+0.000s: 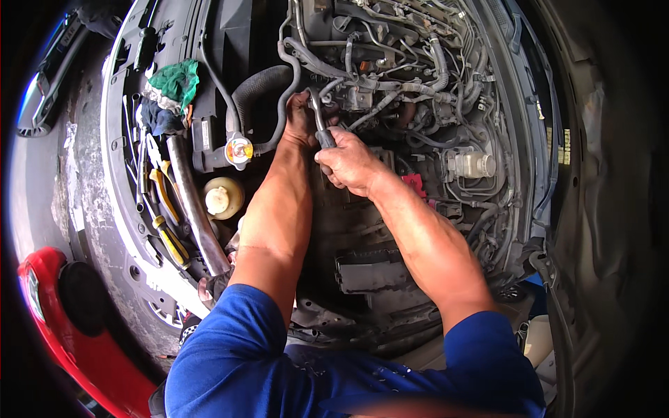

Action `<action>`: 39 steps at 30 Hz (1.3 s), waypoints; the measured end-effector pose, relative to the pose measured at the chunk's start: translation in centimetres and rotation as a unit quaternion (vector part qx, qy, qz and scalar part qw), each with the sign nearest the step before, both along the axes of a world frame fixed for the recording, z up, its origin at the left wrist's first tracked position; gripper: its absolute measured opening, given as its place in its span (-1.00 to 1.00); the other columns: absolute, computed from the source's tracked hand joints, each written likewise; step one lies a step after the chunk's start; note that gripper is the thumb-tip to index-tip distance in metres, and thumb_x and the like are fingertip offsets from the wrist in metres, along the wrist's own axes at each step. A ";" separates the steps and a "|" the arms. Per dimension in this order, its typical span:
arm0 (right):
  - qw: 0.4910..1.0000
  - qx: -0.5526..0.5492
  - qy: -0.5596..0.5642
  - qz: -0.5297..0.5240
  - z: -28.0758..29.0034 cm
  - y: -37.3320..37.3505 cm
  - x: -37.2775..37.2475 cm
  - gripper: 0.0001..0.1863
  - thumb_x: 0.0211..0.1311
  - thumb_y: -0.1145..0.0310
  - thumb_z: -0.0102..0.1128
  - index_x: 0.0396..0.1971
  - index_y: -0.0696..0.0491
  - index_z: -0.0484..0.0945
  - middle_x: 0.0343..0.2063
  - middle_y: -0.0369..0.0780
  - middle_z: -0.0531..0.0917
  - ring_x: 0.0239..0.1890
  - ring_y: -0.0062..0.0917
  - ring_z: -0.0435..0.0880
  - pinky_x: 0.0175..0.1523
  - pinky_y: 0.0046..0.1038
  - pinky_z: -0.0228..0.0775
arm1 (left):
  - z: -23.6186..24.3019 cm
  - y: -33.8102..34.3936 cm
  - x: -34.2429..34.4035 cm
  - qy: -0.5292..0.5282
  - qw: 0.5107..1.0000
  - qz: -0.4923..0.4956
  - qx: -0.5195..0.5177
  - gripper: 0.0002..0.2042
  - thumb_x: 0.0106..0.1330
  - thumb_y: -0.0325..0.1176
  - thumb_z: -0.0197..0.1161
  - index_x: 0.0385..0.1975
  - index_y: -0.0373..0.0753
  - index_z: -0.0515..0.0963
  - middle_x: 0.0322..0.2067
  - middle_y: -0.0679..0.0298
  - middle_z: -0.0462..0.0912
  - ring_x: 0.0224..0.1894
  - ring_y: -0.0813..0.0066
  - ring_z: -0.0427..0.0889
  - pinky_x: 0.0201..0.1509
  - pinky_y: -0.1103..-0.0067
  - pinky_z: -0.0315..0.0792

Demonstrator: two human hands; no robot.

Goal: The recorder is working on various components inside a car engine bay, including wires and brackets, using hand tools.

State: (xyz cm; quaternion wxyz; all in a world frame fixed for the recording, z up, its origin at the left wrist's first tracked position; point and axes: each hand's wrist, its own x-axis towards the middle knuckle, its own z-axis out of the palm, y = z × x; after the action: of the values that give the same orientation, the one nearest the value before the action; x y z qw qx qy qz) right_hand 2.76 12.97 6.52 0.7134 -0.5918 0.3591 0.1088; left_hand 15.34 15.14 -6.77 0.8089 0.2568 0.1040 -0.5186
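My right hand (350, 161) is wrapped round the dark handle of a ratchet wrench (319, 115), whose bare metal shaft points away from me into the engine bay. Just left of the wrench's head, my left hand (300, 120) reaches down beside a bent rubber hose (284, 97). Its fingers are partly hidden in shadow among the parts, so their grip does not show clearly. A thick ribbed black hose (258, 87) runs close to the left of that hand. Metal pipes and hoses of the engine (390, 76) lie ahead and to the right.
Along the front panel at left lie a metal tube (195, 209), yellow-handled pliers (164, 195), a yellow-black screwdriver (171, 242) and green cloth (175, 82). A radiator cap (239, 150), a reservoir cap (217, 200) and a fluid reservoir (475, 165) stand about. A red car (83, 341) is parked lower left.
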 end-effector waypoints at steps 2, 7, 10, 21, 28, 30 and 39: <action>0.995 -0.088 -0.017 0.042 0.1 0.1 -0.6 -0.78 0.12 0.53 0.09 -0.22 0.02 0.38 -0.64 -0.37 0.34 -0.70 -0.68 0.28 -0.63 -0.53 0.12 | 0.0 -0.1 0.0 0.002 0.999 0.009 -0.044 -0.56 0.18 0.06 0.12 -0.14 -0.17 0.54 -0.23 0.17 0.63 -0.21 0.18 0.66 -0.18 0.25 0.61; 0.948 -0.299 -0.056 0.096 -1.1 1.1 -2.6 -0.63 0.13 0.48 0.12 -0.02 0.14 0.41 -0.50 -0.36 0.37 -0.45 -0.61 0.33 -0.29 -0.47 0.31 | -0.2 -0.9 -0.3 0.017 0.990 0.052 -0.134 -0.57 0.16 0.01 0.13 -0.11 -0.17 0.56 -0.11 0.14 0.61 -0.07 0.16 0.61 -0.05 0.19 0.56; 0.930 -0.334 -0.128 0.087 -2.3 0.8 -3.7 -0.55 0.14 0.49 0.15 0.08 0.15 0.37 -0.45 -0.35 0.36 -0.42 -0.61 0.33 -0.26 -0.47 0.32 | -0.5 -0.9 -0.2 -0.012 0.986 0.033 -0.161 -0.53 0.16 -0.01 0.12 -0.04 -0.20 0.57 -0.02 0.12 0.64 0.07 0.07 0.58 0.09 0.12 0.45; 0.990 -0.008 -0.136 -0.029 -1.0 1.3 -1.1 -0.66 0.30 0.40 0.22 0.03 0.08 0.40 -0.48 -0.30 0.47 -0.54 -0.62 0.45 -0.41 -0.50 0.36 | 0.5 -0.5 0.1 -0.076 0.987 -0.014 -0.143 -0.43 0.28 0.09 0.23 0.16 -0.18 0.47 0.11 0.11 0.57 0.17 0.08 0.52 0.09 0.20 0.49; 0.999 -0.001 -0.036 0.023 0.9 -0.6 -0.5 -0.70 0.23 0.34 0.22 -0.08 0.06 0.42 -0.53 -0.23 0.63 -0.63 -0.49 0.57 -0.49 -0.40 0.42 | 0.8 -0.6 0.1 -0.049 0.992 -0.016 -0.119 -0.45 0.21 0.09 0.32 -0.01 -0.25 0.53 -0.17 0.04 0.67 -0.16 0.21 0.65 -0.01 0.28 0.56; 0.932 -0.334 0.041 0.132 -1.8 0.5 -1.4 -0.64 0.15 0.40 0.20 -0.07 0.10 0.35 -0.52 -0.22 0.64 -0.61 -0.44 0.61 -0.48 -0.36 0.46 | 0.5 -0.8 -0.3 -0.027 0.988 0.012 -0.151 -0.58 0.18 0.06 0.36 -0.20 -0.16 0.58 -0.37 0.20 0.69 -0.52 0.39 0.61 -0.44 0.48 0.55; 0.938 0.300 -0.133 -0.107 4.0 -3.0 0.2 -0.65 0.33 0.09 0.19 -0.11 0.07 0.57 -0.60 -0.24 0.62 -0.66 -0.57 0.57 -0.55 -0.52 0.33 | 1.0 -0.3 0.1 0.023 0.991 -0.028 -0.131 -0.40 0.21 0.08 0.38 0.05 -0.32 0.51 -0.12 -0.01 0.65 -0.08 0.07 0.64 0.02 0.21 0.56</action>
State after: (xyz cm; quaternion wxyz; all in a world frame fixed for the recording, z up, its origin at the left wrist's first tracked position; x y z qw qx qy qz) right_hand 2.95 9.94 10.57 0.9065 -0.3173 0.2729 0.0546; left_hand 15.43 14.88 -5.73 0.8184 0.1395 0.0465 -0.5555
